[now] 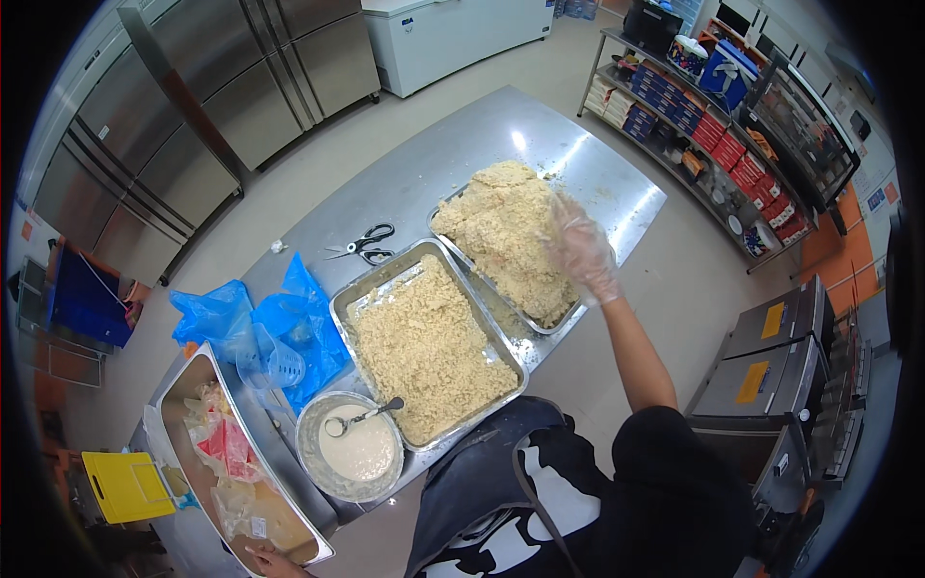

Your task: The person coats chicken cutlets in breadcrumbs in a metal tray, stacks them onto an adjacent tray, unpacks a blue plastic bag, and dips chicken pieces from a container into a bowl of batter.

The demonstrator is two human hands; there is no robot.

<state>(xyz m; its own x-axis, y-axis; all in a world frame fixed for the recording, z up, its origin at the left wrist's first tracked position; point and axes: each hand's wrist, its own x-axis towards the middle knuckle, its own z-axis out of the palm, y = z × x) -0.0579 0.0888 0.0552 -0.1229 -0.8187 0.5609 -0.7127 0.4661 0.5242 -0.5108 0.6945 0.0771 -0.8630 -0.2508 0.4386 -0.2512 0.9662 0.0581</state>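
The heap of breaded pieces [506, 241] sits piled in the far tray [453, 207], up and right of the crumb tray [429, 347], your landmark here. Far left of that tray, your left hand [273, 562] rests at the near corner of the deep pan [183, 385] with wrapped raw pieces; I cannot tell how its fingers are set. Just left of the crumb tray stands the batter bowl [352, 453] with a spoon, so dipping flows into crumbing. Right of it, your gloved right hand [581, 250] hovers over the heap, fingers loosely spread, holding nothing, glove keeping crumbs off your skin.
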